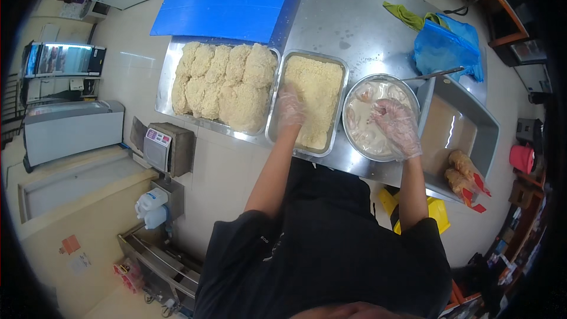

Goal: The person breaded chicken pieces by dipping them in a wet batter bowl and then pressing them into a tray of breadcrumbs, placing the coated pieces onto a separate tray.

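Observation:
My left hand (291, 108), in a clear plastic glove, is at the left side of a metal tray (333, 147) of pale breadcrumbs (316, 93). Its fingers are blurred against the crumbs, so their grip cannot be made out. My right hand (396, 128), gloved too, is over a round metal bowl (350, 139) of milky batter (370, 117). The fingers curl down, and whether they hold anything is hidden. Raw meat pieces (393, 91) lie partly sunk in the batter. Left of the crumbs, a larger metal tray (165, 93) is filled with several breaded pieces (241, 97).
A blue board (226, 0) lies beyond the breaded tray. Right of the bowl is a grey tub (489, 124), with a long metal utensil (436, 74) reaching over its edge. A bag of brown food (463, 168), blue plastic (447, 48) and green cloth (405, 15) are farther right.

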Demonstrator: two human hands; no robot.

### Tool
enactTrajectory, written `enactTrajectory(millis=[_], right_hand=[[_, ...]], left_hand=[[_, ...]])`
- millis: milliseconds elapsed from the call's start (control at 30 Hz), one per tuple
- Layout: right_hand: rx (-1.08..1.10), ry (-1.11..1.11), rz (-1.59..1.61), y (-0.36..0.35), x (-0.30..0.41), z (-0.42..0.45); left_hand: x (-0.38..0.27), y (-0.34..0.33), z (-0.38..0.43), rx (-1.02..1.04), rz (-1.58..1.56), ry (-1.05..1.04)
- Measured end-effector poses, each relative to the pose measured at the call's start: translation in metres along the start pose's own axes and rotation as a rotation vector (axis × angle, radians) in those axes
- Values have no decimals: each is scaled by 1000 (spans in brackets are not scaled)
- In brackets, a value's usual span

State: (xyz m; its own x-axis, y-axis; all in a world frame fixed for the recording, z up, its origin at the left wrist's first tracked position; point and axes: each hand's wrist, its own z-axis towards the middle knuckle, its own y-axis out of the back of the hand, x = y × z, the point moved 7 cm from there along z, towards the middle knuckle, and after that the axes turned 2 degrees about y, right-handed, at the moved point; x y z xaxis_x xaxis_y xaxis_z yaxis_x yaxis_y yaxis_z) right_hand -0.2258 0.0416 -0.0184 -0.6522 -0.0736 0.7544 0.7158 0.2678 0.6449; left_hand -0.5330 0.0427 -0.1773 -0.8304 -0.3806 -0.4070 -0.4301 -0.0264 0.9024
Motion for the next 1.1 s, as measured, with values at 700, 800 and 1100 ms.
enactTrajectory(millis=[700,800,1100], right_hand=[[8,-9,-110,1,-5,-10],[-12,39,-113,5,1,-13],[-17,-110,-54,-3,-26,-13]], left_hand=[[-67,1,22,-27,88,-223],[-40,-3,19,-29,-38,-190],[-17,23,-39,270,-58,-17]])
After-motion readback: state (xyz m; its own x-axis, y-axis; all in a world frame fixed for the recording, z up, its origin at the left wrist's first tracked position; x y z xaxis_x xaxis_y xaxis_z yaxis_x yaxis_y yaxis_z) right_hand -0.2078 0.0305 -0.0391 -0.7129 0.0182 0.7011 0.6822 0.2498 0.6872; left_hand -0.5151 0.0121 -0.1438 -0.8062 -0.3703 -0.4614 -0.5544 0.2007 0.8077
